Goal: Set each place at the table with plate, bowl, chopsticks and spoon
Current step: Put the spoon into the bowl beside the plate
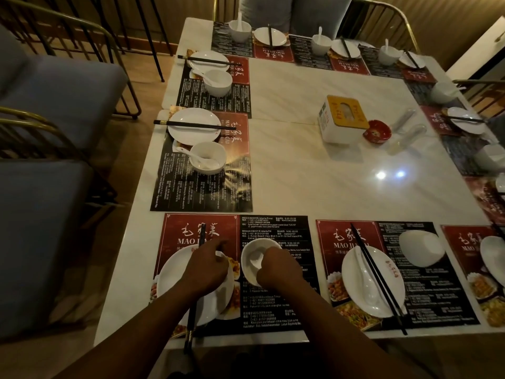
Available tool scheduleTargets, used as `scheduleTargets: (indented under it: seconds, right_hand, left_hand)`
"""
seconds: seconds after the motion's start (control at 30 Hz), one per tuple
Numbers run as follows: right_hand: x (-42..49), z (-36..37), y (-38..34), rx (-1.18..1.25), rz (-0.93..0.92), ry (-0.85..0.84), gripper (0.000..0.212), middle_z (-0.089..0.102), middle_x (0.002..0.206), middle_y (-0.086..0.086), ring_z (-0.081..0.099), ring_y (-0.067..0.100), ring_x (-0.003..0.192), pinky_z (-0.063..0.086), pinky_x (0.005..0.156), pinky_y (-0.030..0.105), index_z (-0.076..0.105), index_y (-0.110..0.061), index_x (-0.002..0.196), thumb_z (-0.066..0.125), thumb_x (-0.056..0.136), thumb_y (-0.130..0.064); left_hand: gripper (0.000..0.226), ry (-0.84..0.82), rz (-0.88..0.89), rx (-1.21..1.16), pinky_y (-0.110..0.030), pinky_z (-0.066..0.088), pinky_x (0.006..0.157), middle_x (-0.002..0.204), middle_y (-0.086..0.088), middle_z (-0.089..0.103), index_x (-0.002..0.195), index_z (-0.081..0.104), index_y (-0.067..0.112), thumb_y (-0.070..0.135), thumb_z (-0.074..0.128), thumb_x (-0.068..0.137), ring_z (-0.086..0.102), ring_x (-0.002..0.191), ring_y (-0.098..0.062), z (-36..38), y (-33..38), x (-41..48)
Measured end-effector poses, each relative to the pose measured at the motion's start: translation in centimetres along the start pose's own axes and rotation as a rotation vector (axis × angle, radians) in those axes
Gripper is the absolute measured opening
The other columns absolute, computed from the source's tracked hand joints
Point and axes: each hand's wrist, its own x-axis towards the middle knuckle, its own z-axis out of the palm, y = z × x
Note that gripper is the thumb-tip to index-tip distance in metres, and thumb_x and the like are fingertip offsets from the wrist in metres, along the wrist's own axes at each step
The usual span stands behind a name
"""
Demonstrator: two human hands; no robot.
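At the near-left place a white plate (172, 283) lies on a red and black menu placemat (276, 231). My left hand (208, 266) holds black chopsticks (191, 321) over the plate, lengthwise toward me. My right hand (278, 266) grips the near rim of a white bowl (251, 258) with a white spoon (257, 259) inside. One place to the right, a plate (355, 280) carries a spoon (367, 283) and chopsticks (378, 277), and an upturned bowl (422, 248) stands behind it.
Set places with plates, bowls, spoons and chopsticks line the left edge (194, 126) and far edge (269, 36). A tissue box (341, 119) and red dish (377, 131) sit mid-table. Blue-cushioned chairs (49, 110) stand at the left.
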Motion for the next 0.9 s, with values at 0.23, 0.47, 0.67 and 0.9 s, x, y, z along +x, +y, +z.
scheduleTargets:
  seconds: [0.23,0.47,0.67,0.9]
  right_hand:
    - [0.1,0.6,1.2,-0.033,-0.136,-0.020,0.037,0.069,0.109,0.006,0.067,0.019,0.096,0.059,0.077,0.030,0.064,-0.009,0.118,0.070,0.082,-0.018]
    - [-2.6,-0.8,4.1,0.153,-0.166,0.149,0.024,0.065,0.107,-0.005,0.060,0.007,0.089,0.041,0.068,0.011,0.064,-0.022,0.115,0.064,0.092,-0.024]
    - [-5.0,0.1,6.3,0.577,-0.008,0.019,0.020,0.069,0.085,-0.007,0.067,0.005,0.075,0.050,0.059,0.018,0.056,-0.030,0.099,0.072,0.087,-0.029]
    - [-5.9,2.1,5.9,0.745,0.029,-0.046,0.026,0.073,0.086,-0.003,0.072,0.010,0.077,0.062,0.074,0.038,0.058,-0.037,0.097,0.075,0.083,-0.024]
  left_hand:
    - [0.044,-0.008,-0.008,-0.006,-0.029,0.056,0.082,0.098,0.027,0.054,0.128,0.057,0.028,0.005,0.059,0.090,0.066,0.096,-0.010,0.4,0.0,-0.1]
    - [0.039,-0.027,0.005,-0.006,-0.017,0.051,0.072,0.105,0.019,0.065,0.107,0.060,0.041,0.006,0.060,0.089,0.066,0.089,-0.001,0.7,0.5,-0.2]
    - [0.033,-0.088,0.004,-0.119,-0.020,0.058,0.063,0.107,0.010,0.069,0.117,0.066,0.029,0.014,0.068,0.089,0.071,0.083,-0.008,1.7,1.1,-0.3]
    - [0.036,-0.097,0.036,-0.056,-0.021,0.058,0.070,0.106,0.018,0.069,0.121,0.063,0.038,0.024,0.071,0.089,0.068,0.090,-0.002,1.9,0.9,-0.4]
